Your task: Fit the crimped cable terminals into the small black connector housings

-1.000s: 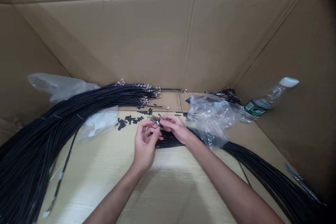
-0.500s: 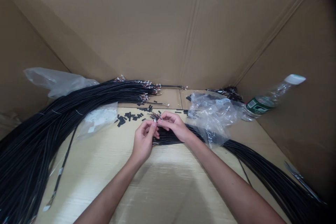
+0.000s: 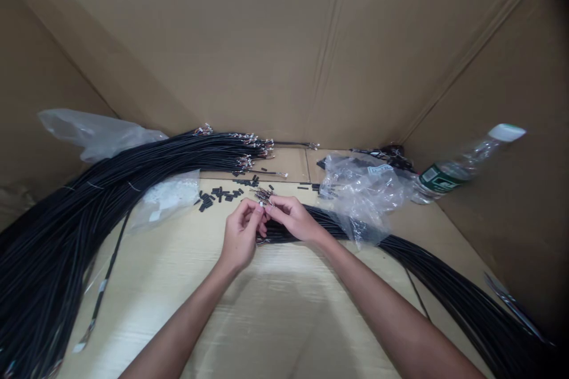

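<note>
My left hand (image 3: pixel 242 231) is closed in a pinch on a small white connector (image 3: pixel 261 204). Close against it, the thumb and fingertips of my right hand (image 3: pixel 291 216) pinch at thin wires that seem to lead into the connector; the exact grip is too small to make out. Under and behind both hands lies a bundle of black cables (image 3: pixel 329 222), its bare wire ends (image 3: pixel 263 193) just beyond my fingertips. The bundle runs off to the lower right. Short black tube pieces (image 3: pixel 220 194) are scattered beyond my left hand.
A large black cable bundle (image 3: pixel 111 183) with white-tipped ends fills the left. Plastic bags lie at left (image 3: pixel 171 195) and right (image 3: pixel 364 189). A plastic bottle (image 3: pixel 448 177) leans at the right near tweezers-like metal tools (image 3: pixel 515 308). Cardboard walls (image 3: pixel 244 59) enclose the table.
My right hand has shifted slightly down and left, closer to the left fingertips. The white connector now shows more plainly between the hands. The view has moved a little.
</note>
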Tool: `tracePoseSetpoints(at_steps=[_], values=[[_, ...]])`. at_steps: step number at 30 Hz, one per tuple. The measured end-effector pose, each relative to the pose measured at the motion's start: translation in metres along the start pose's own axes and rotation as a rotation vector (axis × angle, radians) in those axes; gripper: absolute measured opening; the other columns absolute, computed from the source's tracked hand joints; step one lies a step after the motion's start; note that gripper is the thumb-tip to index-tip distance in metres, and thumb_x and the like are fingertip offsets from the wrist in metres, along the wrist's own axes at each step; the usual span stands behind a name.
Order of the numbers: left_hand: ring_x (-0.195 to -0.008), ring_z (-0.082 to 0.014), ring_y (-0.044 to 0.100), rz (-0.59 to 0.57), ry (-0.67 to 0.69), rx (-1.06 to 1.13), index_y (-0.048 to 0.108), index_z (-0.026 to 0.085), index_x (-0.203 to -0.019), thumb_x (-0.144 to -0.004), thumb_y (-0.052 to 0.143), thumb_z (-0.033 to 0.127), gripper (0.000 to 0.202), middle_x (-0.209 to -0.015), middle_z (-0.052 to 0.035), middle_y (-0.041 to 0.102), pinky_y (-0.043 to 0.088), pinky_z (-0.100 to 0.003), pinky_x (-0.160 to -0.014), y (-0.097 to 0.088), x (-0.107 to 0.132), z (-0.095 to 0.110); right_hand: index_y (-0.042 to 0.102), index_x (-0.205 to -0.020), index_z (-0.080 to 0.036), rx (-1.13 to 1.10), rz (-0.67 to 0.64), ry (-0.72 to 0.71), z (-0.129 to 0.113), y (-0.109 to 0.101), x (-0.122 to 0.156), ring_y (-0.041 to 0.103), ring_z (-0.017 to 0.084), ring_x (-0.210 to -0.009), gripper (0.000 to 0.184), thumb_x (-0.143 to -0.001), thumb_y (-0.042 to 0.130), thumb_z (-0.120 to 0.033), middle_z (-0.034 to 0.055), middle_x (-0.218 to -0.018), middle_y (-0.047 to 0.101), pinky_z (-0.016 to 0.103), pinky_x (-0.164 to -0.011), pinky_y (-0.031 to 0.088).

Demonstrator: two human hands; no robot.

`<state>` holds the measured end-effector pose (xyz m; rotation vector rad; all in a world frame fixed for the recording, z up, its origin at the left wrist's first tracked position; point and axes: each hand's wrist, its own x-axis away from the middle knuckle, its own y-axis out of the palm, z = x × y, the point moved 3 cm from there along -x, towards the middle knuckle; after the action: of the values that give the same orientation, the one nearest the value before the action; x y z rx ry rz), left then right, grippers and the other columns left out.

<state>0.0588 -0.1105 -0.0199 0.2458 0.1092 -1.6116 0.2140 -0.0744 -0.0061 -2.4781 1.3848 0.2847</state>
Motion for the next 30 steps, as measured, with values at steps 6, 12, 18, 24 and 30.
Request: tracePoseSetpoints(at_steps=[6, 12, 18, 24, 30], values=[[-0.056, -0.0124, 0.056, -0.064, -0.027, -0.009, 0.062, 0.019, -0.088, -0.105, 0.06, 0.049, 0.034, -0.069, 0.0004, 0.06, 0.049, -0.024, -0.053, -0.003, -0.002, -0.001, 0.065, -0.079, -0.018, -0.014, -0.026, 0.017, 0.005, -0.002, -0.001, 0.054, 0.016, -0.074, 0.044, -0.104, 0.06, -0.054, 0.0027, -0.078, 0.062, 0.03, -0.072, 0.04], [-0.052, -0.0098, 0.052, -0.103, -0.039, -0.037, 0.058, 0.02, -0.09, -0.106, 0.059, 0.05, 0.035, -0.07, 0.0019, 0.057, 0.043, -0.023, -0.05, -0.002, -0.001, -0.003, 0.062, -0.077, -0.018, -0.011, -0.023, 0.012, 0.002, -0.005, -0.002, 0.049, 0.015, -0.072, 0.043, -0.103, 0.061, -0.051, 0.0016, -0.076, 0.057, 0.03, -0.071, 0.037], [-0.051, -0.0096, 0.052, -0.103, -0.041, -0.069, 0.057, 0.019, -0.09, -0.107, 0.057, 0.051, 0.036, -0.068, 0.0022, 0.057, 0.043, -0.022, -0.05, -0.002, -0.001, -0.004, 0.059, -0.078, -0.018, -0.017, -0.006, -0.001, 0.001, -0.004, -0.001, 0.051, 0.016, -0.076, 0.038, -0.103, 0.063, -0.046, 0.0012, -0.078, 0.058, 0.03, -0.076, 0.039], [-0.052, -0.0095, 0.052, -0.12, -0.038, -0.08, 0.057, 0.019, -0.09, -0.107, 0.056, 0.051, 0.037, -0.069, 0.0023, 0.057, 0.044, -0.023, -0.05, -0.001, -0.001, -0.002, 0.066, -0.08, -0.016, -0.046, -0.039, 0.013, 0.009, -0.008, -0.001, 0.056, 0.017, -0.08, 0.035, -0.101, 0.067, -0.045, 0.0033, -0.081, 0.064, 0.03, -0.078, 0.042], [-0.054, -0.0086, 0.054, -0.148, -0.039, -0.09, 0.056, 0.019, -0.093, -0.107, 0.057, 0.051, 0.035, -0.073, 0.0032, 0.058, 0.044, -0.022, -0.051, -0.001, 0.0, 0.0, 0.063, -0.076, -0.015, -0.074, -0.01, 0.034, 0.011, -0.01, -0.003, 0.044, 0.013, -0.068, 0.038, -0.096, 0.07, -0.046, -0.0002, -0.072, 0.056, 0.027, -0.067, 0.034]])
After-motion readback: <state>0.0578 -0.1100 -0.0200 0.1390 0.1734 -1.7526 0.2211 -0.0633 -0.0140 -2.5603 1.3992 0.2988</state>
